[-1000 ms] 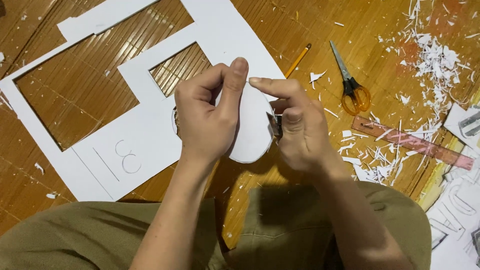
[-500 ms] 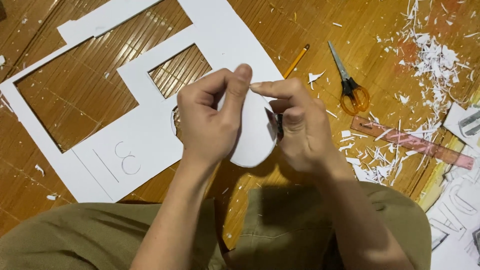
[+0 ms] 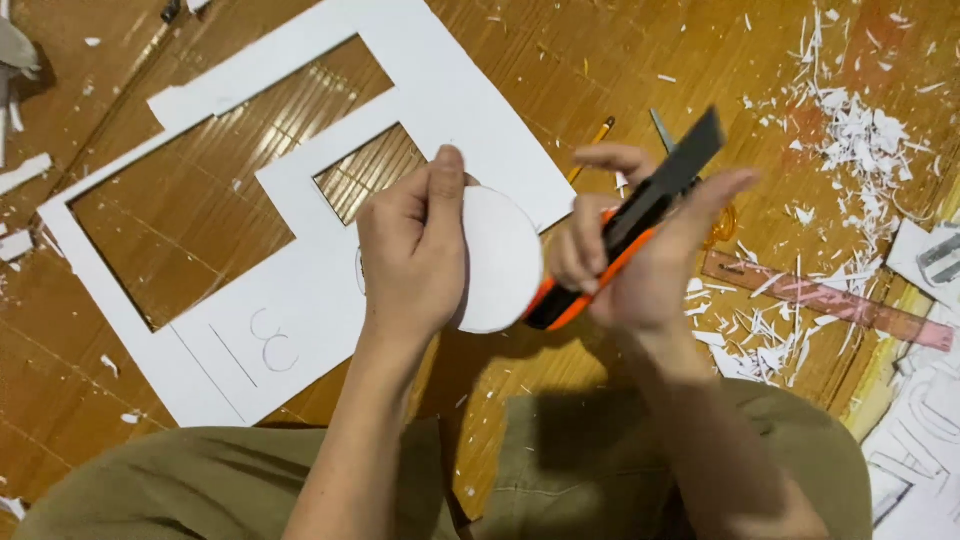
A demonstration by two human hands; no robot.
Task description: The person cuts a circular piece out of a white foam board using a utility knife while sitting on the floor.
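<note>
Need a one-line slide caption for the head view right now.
Left hand holds a white card disc while right hand grips an orange-and-black utility knife above a scrap-strewn wooden floor.

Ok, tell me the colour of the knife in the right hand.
The utility knife in the right hand is black and orange; the head view shows it.

One knife, one disc

I saw a glossy wooden plank floor under warm light, strewn with white paper scraps, reflections streaking across its grain.
</note>
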